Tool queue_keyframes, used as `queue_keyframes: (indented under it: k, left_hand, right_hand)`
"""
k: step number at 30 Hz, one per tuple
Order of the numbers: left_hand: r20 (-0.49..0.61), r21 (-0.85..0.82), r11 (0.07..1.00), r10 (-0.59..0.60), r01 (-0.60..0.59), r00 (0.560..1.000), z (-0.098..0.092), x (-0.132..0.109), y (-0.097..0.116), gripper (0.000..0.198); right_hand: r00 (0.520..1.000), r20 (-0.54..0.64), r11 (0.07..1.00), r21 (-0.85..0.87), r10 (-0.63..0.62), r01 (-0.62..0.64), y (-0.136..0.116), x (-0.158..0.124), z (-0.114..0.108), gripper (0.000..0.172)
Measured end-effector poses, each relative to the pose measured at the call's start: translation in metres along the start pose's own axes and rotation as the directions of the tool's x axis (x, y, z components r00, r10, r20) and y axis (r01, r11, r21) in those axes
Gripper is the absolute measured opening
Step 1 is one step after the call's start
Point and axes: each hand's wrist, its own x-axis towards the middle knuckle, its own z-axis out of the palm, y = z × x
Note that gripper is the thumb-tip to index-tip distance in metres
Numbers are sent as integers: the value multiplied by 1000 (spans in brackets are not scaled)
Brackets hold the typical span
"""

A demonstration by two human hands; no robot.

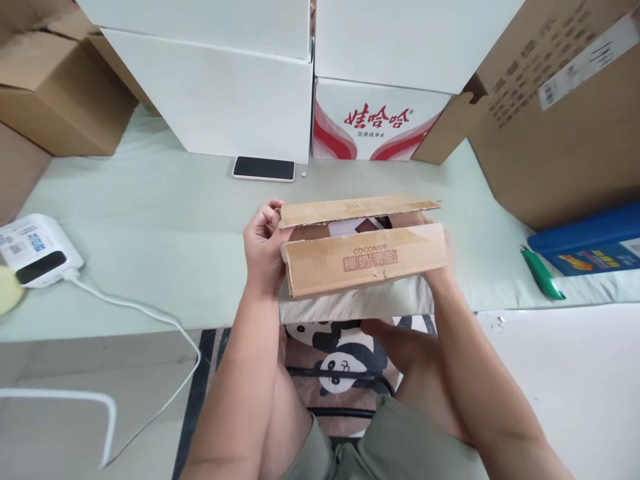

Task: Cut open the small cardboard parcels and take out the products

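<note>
A small brown cardboard box (325, 273) marked COCONUT is between my two hands at the table's front edge. Its top flaps stand partly apart, and through the gap some white and dark reddish contents (367, 227) show, too hidden to name. My left hand (265, 243) grips the box's left end, with fingers bent around the upper corner. At the opposite end is my right hand (441, 260), slightly blurred, closed around the box's right side with its fingers mostly hidden behind the cardboard.
A phone (264, 169) lies before white boxes (240, 100) at the back. A white device (37, 250) with a cable sits left. On the right are a green cutter (543, 273), a blue package (590, 240) and a large carton (565, 133). Brown cartons (65, 93) stand back left.
</note>
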Motion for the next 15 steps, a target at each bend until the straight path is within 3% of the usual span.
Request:
queue_keyframes:
  k: [4,8,11,13,15]
  left_hand:
    - [1,91,995,50,-50,999,0,-4,2,59]
    - [117,183,976,98,-118,988,-6,-5,4,44]
    - [302,289,928,145,-236,942,-11,-5,15,47]
    - [440,376,863,155,-338,885,-13,-6,26,51]
    - [542,436,789,153,-432,826,-14,-11,38,60]
  right_hand:
    - [982,-185,905,422,35,47,-46,1,-10,16]
    - [967,-245,750,625,-73,215,-72,3,-15,15]
    - [928,-115,630,703,-355,328,-75,5,-26,49]
    - [831,45,617,692,-555,375,-80,6,-37,69]
    - [719,229,668,620,-656,412,-89,6,-50,72]
